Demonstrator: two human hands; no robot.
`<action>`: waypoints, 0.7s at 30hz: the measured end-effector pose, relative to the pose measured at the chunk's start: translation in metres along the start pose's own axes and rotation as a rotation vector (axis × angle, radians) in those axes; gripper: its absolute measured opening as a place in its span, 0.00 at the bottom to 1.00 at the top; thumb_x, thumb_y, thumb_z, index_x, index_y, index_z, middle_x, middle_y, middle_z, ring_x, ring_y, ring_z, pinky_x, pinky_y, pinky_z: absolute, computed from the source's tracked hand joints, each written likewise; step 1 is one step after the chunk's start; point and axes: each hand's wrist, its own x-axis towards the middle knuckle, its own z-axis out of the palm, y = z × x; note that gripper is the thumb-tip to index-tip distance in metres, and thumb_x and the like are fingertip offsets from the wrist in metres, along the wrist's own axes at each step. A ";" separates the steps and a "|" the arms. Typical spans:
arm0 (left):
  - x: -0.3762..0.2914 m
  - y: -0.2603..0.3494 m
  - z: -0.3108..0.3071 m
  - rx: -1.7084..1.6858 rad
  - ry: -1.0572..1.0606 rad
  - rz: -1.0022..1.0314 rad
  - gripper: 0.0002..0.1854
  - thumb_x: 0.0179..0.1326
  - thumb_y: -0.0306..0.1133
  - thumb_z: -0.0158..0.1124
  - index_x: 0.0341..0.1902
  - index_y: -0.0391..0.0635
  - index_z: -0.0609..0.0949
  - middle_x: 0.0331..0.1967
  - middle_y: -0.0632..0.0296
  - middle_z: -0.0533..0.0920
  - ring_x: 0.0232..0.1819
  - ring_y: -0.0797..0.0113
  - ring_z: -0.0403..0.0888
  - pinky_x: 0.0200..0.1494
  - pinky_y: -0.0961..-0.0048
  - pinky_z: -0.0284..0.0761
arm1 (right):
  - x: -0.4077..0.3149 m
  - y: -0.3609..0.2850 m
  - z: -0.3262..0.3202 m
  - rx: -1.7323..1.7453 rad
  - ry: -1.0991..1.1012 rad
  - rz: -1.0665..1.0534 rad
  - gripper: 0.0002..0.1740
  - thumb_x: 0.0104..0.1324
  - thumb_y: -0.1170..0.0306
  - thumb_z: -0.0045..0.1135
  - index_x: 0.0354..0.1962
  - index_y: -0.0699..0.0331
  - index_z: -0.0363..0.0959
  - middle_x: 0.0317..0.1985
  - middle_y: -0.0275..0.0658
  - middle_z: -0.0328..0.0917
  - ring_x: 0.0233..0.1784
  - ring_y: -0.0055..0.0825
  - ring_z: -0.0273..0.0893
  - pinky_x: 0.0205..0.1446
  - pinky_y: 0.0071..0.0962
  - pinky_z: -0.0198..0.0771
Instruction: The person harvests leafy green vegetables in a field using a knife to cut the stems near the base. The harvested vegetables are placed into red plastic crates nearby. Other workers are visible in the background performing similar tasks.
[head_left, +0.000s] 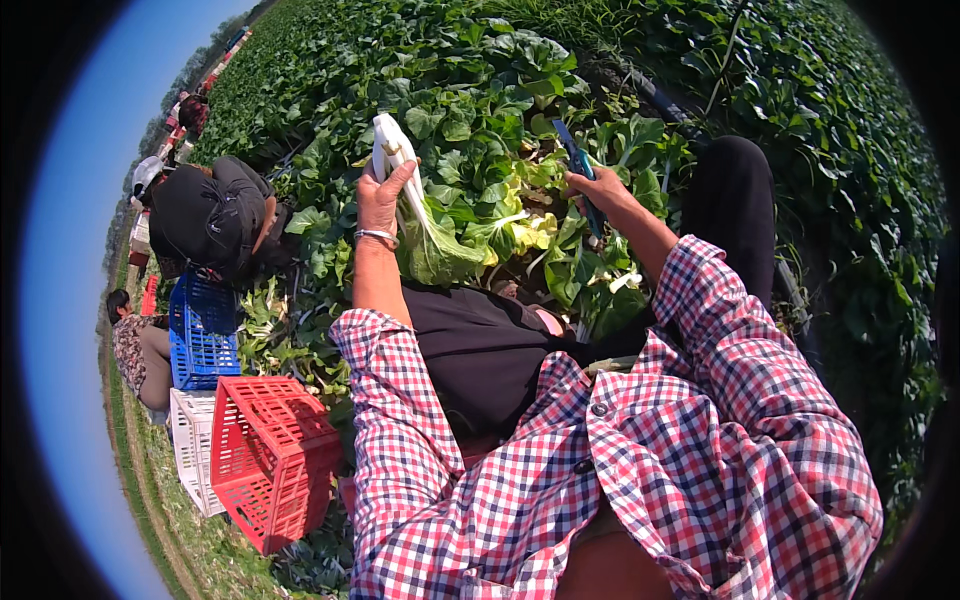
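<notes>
My left hand (384, 196) grips a head of leafy greens with thick white stalks (395, 146), perhaps bok choy. Its white base points away from me, while its green leaves (446, 255) hang toward my lap. To the right, my right hand (606, 193) is closed around the blue-green handle of a knife (579, 161). The flat metal blade points up and away, apart from the greens. Between my hands lie yellowed loose leaves (531, 229) on soil, beside the standing leafy plants (450, 120).
At left stand a red plastic crate (277, 457), a white crate (193, 442) and a blue crate (202, 330). A person in dark clothes (214, 214) bends over the plants; another person (139, 345) sits behind the crates. A dark hose (660, 97) runs along the right.
</notes>
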 end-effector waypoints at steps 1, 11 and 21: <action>0.001 -0.008 -0.005 0.075 0.036 -0.031 0.19 0.48 0.30 0.71 0.43 0.38 0.77 0.34 0.61 0.81 0.34 0.74 0.78 0.40 0.77 0.73 | 0.002 0.019 -0.001 -0.019 0.012 0.063 0.17 0.61 0.61 0.57 0.33 0.69 0.70 0.25 0.38 0.76 0.17 0.19 0.69 0.21 0.21 0.67; 0.014 -0.015 -0.004 0.359 -0.078 -0.085 0.24 0.46 0.30 0.72 0.49 0.38 0.77 0.39 0.63 0.81 0.38 0.77 0.77 0.44 0.78 0.73 | 0.055 0.125 0.008 -0.146 -0.102 0.293 0.20 0.67 0.58 0.48 0.40 0.70 0.68 0.23 0.41 0.77 0.19 0.24 0.73 0.22 0.24 0.71; 0.049 -0.041 0.039 0.643 -0.220 -0.361 0.28 0.43 0.33 0.73 0.49 0.38 0.73 0.41 0.58 0.80 0.42 0.73 0.76 0.48 0.74 0.71 | 0.203 0.178 0.036 -0.223 -0.230 0.404 0.22 0.62 0.60 0.51 0.25 0.76 0.73 0.18 0.42 0.75 0.19 0.29 0.75 0.22 0.29 0.70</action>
